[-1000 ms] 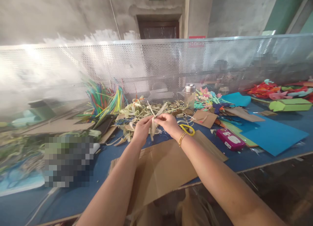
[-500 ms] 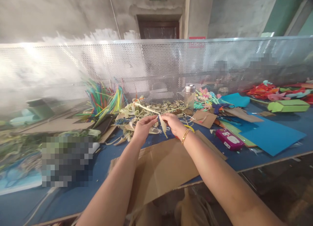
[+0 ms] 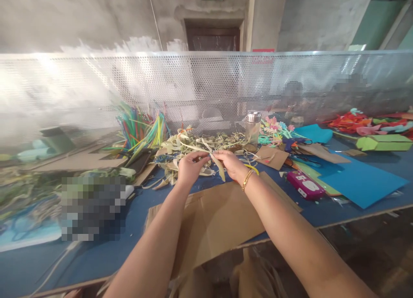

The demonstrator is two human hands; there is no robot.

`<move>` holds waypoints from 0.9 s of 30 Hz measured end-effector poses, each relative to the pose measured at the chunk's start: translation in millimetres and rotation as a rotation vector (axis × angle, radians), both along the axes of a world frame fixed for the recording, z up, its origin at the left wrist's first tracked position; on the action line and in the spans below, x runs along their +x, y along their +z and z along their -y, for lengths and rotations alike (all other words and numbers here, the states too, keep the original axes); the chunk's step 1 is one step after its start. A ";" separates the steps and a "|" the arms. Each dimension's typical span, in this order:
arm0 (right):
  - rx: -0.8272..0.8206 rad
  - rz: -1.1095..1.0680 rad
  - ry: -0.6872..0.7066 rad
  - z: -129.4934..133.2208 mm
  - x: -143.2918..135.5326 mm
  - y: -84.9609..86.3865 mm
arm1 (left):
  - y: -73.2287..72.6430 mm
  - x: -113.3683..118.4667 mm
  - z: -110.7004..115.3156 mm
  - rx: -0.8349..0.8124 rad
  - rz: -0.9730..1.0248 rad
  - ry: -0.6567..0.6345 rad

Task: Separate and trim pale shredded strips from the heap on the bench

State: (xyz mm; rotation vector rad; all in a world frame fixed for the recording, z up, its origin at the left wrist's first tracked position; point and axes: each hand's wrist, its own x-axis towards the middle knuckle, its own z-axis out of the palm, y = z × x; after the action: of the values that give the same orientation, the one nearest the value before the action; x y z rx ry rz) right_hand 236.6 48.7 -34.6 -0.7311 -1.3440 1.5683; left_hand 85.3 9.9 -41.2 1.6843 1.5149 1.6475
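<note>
My left hand (image 3: 190,168) and my right hand (image 3: 229,164) meet over the middle of the table, fingertips nearly touching. Between them is a pale, dried, husk-like strip (image 3: 219,168), pinched by the fingers of both. Its broader end hangs down between the hands; a thin part sticks up just behind the fingertips. Beyond them spreads a heap of similar pale and greenish dried strips (image 3: 171,146). Under my forearms lies a flat sheet of brown cardboard (image 3: 219,216), reaching over the table's front edge.
A clear bottle with a metal lid (image 3: 253,126) stands behind my right hand. Rightward lie a purple box (image 3: 305,185), blue sheets (image 3: 364,177) and a green paper box (image 3: 383,142). Colourful thin stems (image 3: 138,126) stand back left. A perforated metal screen (image 3: 155,87) bounds the table's rear.
The view has shifted slightly. My left fingers have moved closer in to the strip, and its long part that stretched out to the upper left now shows shorter and more upright.
</note>
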 end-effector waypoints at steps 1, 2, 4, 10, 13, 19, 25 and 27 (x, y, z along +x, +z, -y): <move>-0.004 0.001 0.009 1.2 -0.1 0.6 | -0.1 0.8 0.4 -0.014 0.034 -0.016; -0.010 0.000 0.017 2.1 -0.2 1.1 | -0.3 1.9 0.9 -0.032 0.076 -0.040; -0.023 -0.012 0.026 2.5 -0.4 1.1 | -0.5 4.7 1.9 -0.069 0.151 -0.099; -0.057 -0.026 0.022 -3.4 -0.5 -2.8 | 2.1 9.2 4.3 -0.081 0.219 -0.136; -0.040 -0.061 -0.024 -6.8 -1.3 -5.5 | 4.0 8.5 5.1 -0.089 0.209 -0.128; -0.042 -0.073 0.012 -8.0 -1.9 -7.6 | 5.5 8.0 5.8 -0.098 0.171 -0.096; -0.024 -0.056 0.024 -8.7 -0.9 -7.7 | 8.0 10.8 7.8 -0.092 0.229 -0.110; -0.017 -0.044 0.017 -8.7 -0.8 -8.0 | 9.2 11.8 9.0 -0.091 0.247 -0.101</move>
State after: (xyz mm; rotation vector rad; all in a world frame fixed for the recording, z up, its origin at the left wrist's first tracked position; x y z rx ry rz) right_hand 235.8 57.5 -42.6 -0.6933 -1.3094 1.6015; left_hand 97.1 0.8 -32.0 1.4266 1.3435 1.6386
